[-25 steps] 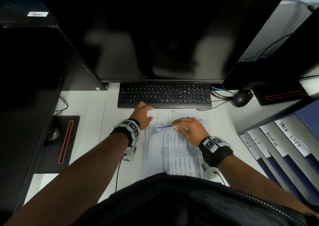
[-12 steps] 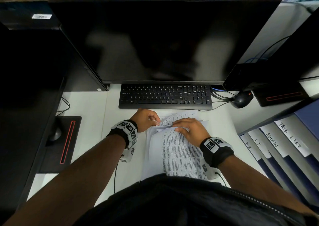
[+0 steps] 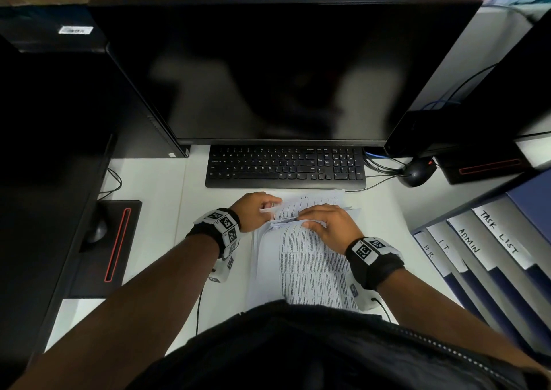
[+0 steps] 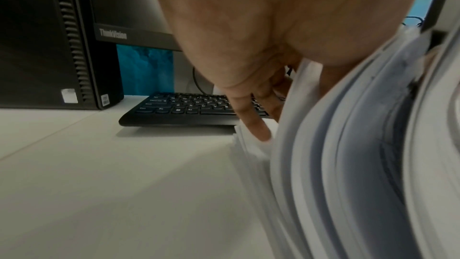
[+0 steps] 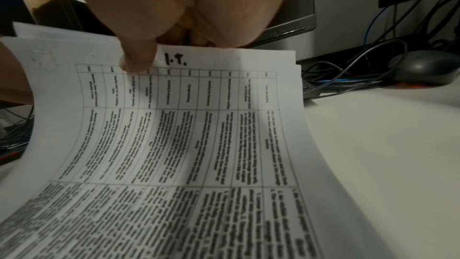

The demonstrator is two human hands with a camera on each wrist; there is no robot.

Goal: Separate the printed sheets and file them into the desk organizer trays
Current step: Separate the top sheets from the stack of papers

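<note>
White desk (image 3: 155, 211) fills the middle of the head view, with a dark monitor (image 3: 283, 70) and keyboard (image 3: 284, 167) above centre. Below the keyboard lies the stack of printed sheets (image 3: 310, 267). The left hand (image 3: 256, 211) pinches lifted far edges at the stack's upper left; the right hand (image 3: 331, 225) rests curled on the top pages. At lower right the desk organizer trays (image 3: 489, 255) carry labels HR, I.T., ADMIN and TASK LIST; their contents are hidden.

Left wrist view: fingers (image 4: 254, 121) tuck behind curled sheets at right of frame.

Right wrist view: a thumb (image 5: 139, 56) clamps a table page (image 5: 186, 135) headed "I.T.".

Sorting seems under way; next, that page likely needs peeling free singly for the I.T. tray.
</note>
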